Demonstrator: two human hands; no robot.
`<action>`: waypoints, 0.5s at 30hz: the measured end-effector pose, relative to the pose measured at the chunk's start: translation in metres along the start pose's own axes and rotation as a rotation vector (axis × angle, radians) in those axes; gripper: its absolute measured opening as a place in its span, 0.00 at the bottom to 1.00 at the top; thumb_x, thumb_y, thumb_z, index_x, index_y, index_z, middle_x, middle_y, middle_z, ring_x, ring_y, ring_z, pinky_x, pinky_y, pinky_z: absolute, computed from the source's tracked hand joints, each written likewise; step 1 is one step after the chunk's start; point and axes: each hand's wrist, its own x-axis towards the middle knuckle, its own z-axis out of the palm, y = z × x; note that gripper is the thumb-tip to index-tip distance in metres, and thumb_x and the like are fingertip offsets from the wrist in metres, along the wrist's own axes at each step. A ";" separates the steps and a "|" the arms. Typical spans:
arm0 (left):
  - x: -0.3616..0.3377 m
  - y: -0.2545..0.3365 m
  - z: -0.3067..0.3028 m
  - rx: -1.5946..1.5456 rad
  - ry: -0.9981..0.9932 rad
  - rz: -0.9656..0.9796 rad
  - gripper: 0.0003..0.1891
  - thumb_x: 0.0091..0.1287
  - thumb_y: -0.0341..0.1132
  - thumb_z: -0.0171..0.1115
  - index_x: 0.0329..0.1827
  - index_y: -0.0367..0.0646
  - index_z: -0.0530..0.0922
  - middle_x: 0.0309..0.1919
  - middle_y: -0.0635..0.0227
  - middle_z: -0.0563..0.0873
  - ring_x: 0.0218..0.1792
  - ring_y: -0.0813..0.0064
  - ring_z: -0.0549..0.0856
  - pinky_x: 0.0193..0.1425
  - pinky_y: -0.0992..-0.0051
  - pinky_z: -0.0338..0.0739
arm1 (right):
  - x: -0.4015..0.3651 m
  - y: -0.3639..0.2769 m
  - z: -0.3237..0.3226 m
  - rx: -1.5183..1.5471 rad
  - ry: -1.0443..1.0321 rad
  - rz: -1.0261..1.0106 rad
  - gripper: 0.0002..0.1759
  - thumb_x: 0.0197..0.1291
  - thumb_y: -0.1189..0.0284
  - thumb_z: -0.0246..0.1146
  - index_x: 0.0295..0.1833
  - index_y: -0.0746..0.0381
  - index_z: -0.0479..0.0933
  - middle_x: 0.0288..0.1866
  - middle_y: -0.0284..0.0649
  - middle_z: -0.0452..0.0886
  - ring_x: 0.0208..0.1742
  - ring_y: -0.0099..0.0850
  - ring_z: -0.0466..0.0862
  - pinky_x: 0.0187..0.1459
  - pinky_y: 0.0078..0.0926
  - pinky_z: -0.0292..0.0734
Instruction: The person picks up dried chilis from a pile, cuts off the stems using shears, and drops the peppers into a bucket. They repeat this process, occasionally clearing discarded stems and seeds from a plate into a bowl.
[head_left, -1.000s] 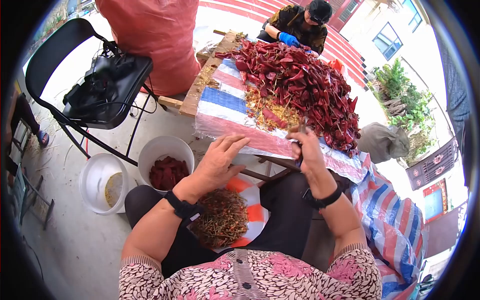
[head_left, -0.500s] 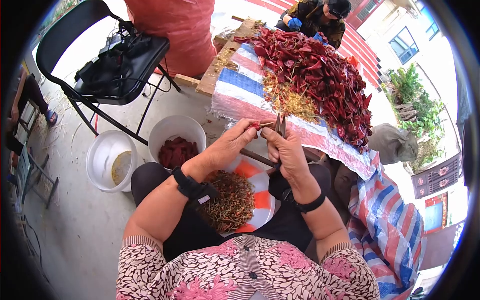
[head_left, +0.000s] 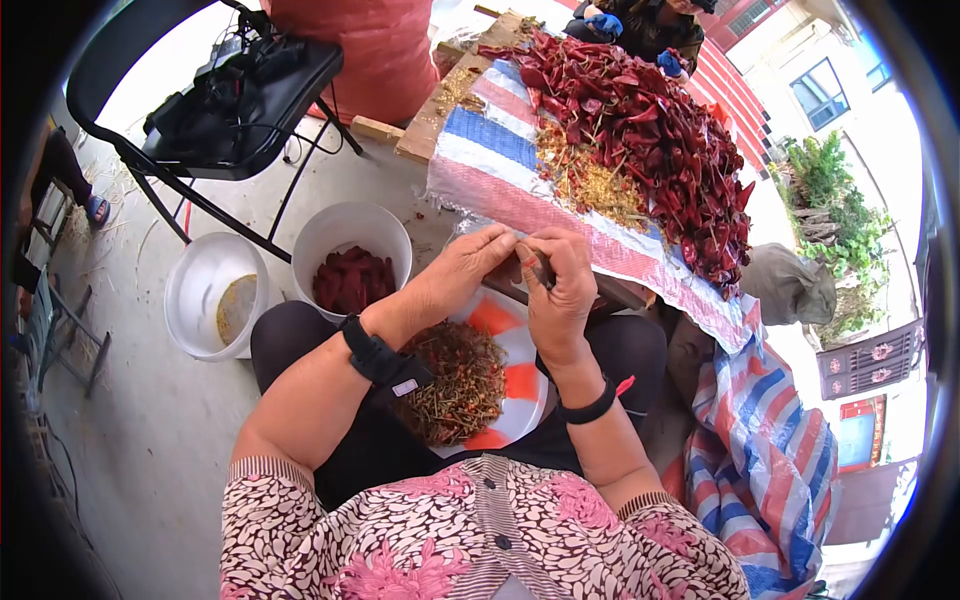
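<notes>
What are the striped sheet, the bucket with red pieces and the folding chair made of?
Striped sheet: looks like woven plastic, slightly shiny, with a frayed edge.
Bucket: probably plastic, judging by its smooth, whitish wall.
Folding chair: thin black tubes suggest painted metal; the glossy seat may be vinyl or plastic.

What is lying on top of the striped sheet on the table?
A heap of dark red peppers, with yellowish scraps beside it. The striped sheet under the heap and the heap's inside are covered and cannot be seen.
</notes>
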 end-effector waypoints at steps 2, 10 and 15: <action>-0.005 0.010 0.004 0.025 -0.006 -0.088 0.17 0.78 0.46 0.46 0.45 0.41 0.74 0.34 0.74 0.77 0.35 0.85 0.76 0.45 0.81 0.74 | 0.000 0.005 0.001 -0.029 0.048 -0.064 0.09 0.54 0.82 0.66 0.40 0.63 0.76 0.40 0.39 0.76 0.37 0.32 0.79 0.38 0.26 0.75; -0.006 0.019 0.015 -0.084 -0.014 0.004 0.13 0.77 0.44 0.48 0.44 0.42 0.73 0.35 0.75 0.77 0.36 0.86 0.78 0.44 0.83 0.76 | 0.006 -0.004 0.000 1.234 0.075 0.813 0.07 0.69 0.68 0.59 0.38 0.59 0.76 0.20 0.26 0.70 0.17 0.15 0.65 0.18 0.15 0.57; -0.006 0.017 0.017 -0.161 -0.006 0.088 0.11 0.77 0.42 0.48 0.44 0.43 0.73 0.35 0.74 0.79 0.34 0.87 0.79 0.40 0.84 0.76 | 0.014 0.001 -0.002 1.600 -0.014 1.049 0.10 0.70 0.67 0.58 0.37 0.61 0.77 0.19 0.26 0.69 0.17 0.14 0.64 0.18 0.15 0.58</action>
